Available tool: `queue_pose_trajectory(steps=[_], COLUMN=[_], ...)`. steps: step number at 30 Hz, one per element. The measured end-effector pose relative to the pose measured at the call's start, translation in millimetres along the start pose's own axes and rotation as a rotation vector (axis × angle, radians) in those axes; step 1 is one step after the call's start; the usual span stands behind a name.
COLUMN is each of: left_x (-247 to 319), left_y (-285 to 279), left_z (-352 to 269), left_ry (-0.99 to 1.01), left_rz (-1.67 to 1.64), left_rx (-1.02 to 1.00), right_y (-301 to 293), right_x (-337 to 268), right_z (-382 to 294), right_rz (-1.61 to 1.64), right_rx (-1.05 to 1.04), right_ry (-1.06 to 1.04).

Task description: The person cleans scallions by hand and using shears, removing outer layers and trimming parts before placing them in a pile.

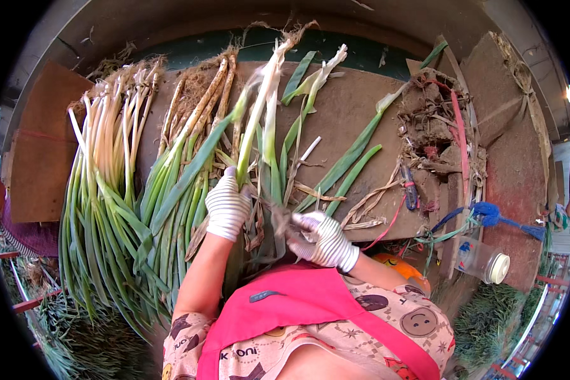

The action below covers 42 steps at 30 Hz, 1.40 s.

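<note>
My left hand (228,205), in a white glove with dark stripes, grips a scallion (255,128) by its green part, the pale stem and roots pointing away from me. My right hand (324,238), gloved alike, has its fingers curled around a blurred withered leaf (279,219) close to my apron. Left of my left hand lie soil-stained scallions (209,107) with brown, tangled roots. Farther left is a bundle of scallions with clean white stems (118,118). Peeled scallion leaves (354,147) lie on the brown board (361,99) beyond my right hand.
At the board's right sits a dirt-caked clump (430,114) with a red strap (460,137). A utility knife (410,189) lies beside it. Blue cord (491,216) and a clear plastic jar (484,261) are near the right edge. More greens (95,332) fill the floor at lower left.
</note>
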<state>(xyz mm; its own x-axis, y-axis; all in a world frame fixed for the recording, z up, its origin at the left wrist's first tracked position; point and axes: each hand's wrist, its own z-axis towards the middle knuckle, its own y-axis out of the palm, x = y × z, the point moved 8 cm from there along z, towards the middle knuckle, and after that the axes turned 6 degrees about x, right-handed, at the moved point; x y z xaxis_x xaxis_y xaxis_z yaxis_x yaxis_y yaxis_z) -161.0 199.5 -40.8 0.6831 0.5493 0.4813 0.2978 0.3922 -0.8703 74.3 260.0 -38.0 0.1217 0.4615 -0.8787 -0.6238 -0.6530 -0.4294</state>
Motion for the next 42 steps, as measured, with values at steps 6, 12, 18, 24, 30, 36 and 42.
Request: queue_pose_trajectory(steps=[6, 12, 18, 24, 30, 36, 42], left_x=[-12, -27, -65, -98, -181, -176, -156], left_y=[-61, -80, -125, -191, -353, -301, -92], left_z=[-38, -96, -153, -199, -105, 10, 68], left_ry=[-0.139, -0.363, -0.633, -0.758, -0.371, 0.138, 0.006], left_rz=[-0.465, -0.816, -1.065, -0.964, -0.155, 0.586, 0.434], left_rx=[-0.194, -0.608, -0.606, -0.445, 0.096, 0.354, -0.046], right_y=[-80, -21, -10, -218, -233, -64, -27], right_x=[77, 70, 167, 121, 122, 149, 139], right_z=[110, 263, 364, 431, 352, 102, 81], right_rz=[-0.607, -0.511, 0.760, -1.090, -0.550, -0.902, -0.972], right_rx=[0.377, 0.394, 0.351, 0.391, 0.588, 0.281, 0.269], right_ry=[0.126, -0.018, 0.411, 0.348, 0.099, 0.357, 0.394])
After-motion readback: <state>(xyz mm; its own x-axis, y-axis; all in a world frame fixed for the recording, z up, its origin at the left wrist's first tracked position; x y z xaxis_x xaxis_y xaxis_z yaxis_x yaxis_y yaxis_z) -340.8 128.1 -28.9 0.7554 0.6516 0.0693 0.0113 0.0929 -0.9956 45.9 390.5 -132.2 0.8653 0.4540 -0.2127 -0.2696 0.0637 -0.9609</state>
